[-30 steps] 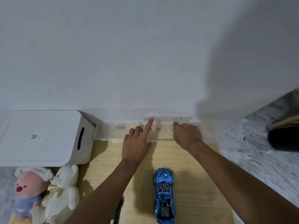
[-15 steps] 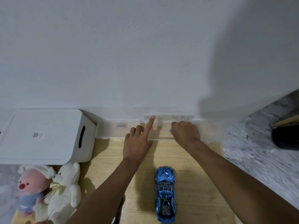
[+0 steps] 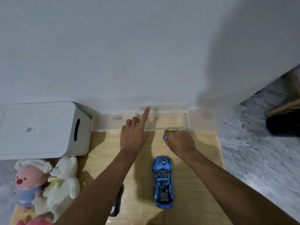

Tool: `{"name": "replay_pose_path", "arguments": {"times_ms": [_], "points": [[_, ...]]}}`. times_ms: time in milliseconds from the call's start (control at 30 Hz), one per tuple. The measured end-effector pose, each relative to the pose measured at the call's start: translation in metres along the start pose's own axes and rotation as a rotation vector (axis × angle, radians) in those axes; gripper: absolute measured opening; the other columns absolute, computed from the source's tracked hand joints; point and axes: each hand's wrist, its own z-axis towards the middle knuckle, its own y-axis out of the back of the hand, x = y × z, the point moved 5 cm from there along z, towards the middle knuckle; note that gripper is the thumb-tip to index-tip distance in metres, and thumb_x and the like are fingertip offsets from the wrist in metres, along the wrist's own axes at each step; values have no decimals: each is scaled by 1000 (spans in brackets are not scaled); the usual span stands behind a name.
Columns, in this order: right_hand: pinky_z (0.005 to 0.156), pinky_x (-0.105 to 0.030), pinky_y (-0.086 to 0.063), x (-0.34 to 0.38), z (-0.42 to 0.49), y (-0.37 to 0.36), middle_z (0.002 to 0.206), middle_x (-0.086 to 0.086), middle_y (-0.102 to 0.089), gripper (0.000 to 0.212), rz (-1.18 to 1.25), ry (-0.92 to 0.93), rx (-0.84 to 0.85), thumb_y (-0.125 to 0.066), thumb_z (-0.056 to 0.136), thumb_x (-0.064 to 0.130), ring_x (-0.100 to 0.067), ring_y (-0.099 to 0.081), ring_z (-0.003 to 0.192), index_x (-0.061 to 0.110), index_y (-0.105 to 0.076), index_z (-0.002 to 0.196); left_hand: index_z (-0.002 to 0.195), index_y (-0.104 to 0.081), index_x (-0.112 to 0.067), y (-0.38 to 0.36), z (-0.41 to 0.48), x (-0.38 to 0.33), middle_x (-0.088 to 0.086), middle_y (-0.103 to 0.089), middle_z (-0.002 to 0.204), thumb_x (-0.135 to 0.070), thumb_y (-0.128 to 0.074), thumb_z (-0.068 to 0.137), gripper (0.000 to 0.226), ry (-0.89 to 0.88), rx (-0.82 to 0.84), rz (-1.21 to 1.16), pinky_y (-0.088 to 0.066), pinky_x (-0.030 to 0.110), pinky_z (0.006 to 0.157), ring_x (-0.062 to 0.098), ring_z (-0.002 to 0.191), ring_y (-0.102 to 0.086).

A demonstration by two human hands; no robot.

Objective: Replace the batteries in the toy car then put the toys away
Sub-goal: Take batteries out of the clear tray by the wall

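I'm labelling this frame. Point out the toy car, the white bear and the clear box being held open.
toy car (image 3: 162, 181): head view, roof.
white bear (image 3: 64, 184): head view, belly.
clear box (image 3: 168, 127): head view, near wall.

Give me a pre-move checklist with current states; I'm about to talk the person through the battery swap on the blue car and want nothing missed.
1. Clear box lid held open: ok, the left hand props it with one fingertip against the wall.
2. Item taken from the box: ok, the right hand is closed on a small blue object; whether it is a battery, cannot tell.
3. Blue toy car within reach: ok, it sits on the wooden board just below the right hand.
4. Car's battery cover exposed: not ok, the car rests on its wheels, top up.
5. Dark tool by the left forearm: cannot tell, mostly hidden.
6. Plush toys stowed: not ok, they lie beside the white bin.
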Motion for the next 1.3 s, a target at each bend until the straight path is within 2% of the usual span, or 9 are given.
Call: {"name": "replay_pose_path", "arguments": {"times_ms": [267,433,567,733,800,933,1033,1133,1300], "points": [[54,-33,-46,-1,-18,-7,85,-3,-68,23,270,23,-45,-45,96,30,-27,-60,60,17,-41,115,161,11,-35,-2,0,1,6,-61,113,-45,-74,89,112,-2,-8,4,-55,39,78,25,95,-59],[63,-36,-49,-6,-14,-23,120,0,-66,31,154,138,0,-48,99,16,-31,-65,76,20,-54,129,160,15,-36,-3,0,2,5,-60,115,-45,-71,92,109,-1,5,-1,-54,38,80,24,96,-57],[57,-34,-51,-5,-8,-25,113,5,-68,25,61,126,-81,-60,94,22,-31,-69,68,26,-66,118,160,16,-36,-3,0,2,5,-59,116,-45,-70,92,110,2,10,5,-54,38,81,24,96,-57],[40,-29,-47,0,-7,-21,99,2,-68,22,19,102,-144,-74,80,13,-27,-62,47,20,-71,100,161,10,-35,-2,1,1,6,-61,109,-44,-76,88,113,-2,-7,10,-55,39,76,25,91,-58],[40,-28,-44,0,-9,-17,100,-2,-63,22,46,111,-178,-73,81,15,-24,-62,51,16,-68,103,162,9,-35,-1,1,1,7,-61,109,-45,-75,88,113,-4,-10,17,-55,40,76,25,90,-58],[50,-31,-48,-1,-17,-14,104,0,-53,26,144,90,-182,-55,85,27,-18,-56,82,17,-56,109,161,12,-34,-1,1,0,7,-61,111,-46,-73,89,112,-8,-2,31,-56,39,77,25,92,-59],[62,-30,-48,-6,-22,-24,112,1,-50,29,198,162,-121,-52,85,17,-18,-50,95,18,-55,115,160,15,-34,-1,1,0,6,-61,112,-47,-73,90,113,-6,-1,34,-56,39,77,24,92,-58],[77,-31,-53,-12,-22,-37,121,1,-53,52,145,228,-97,-61,81,-1,-19,-52,103,18,-55,129,160,15,-34,-1,0,0,6,-60,111,-47,-71,91,112,-5,-3,39,-55,37,77,23,92,-58],[74,-33,-54,-16,-21,-36,115,3,-60,65,102,144,-184,-70,67,-11,-20,-56,100,20,-61,124,159,19,-35,-1,0,0,6,-59,114,-48,-68,93,110,-2,11,46,-55,37,79,23,95,-57]]}}
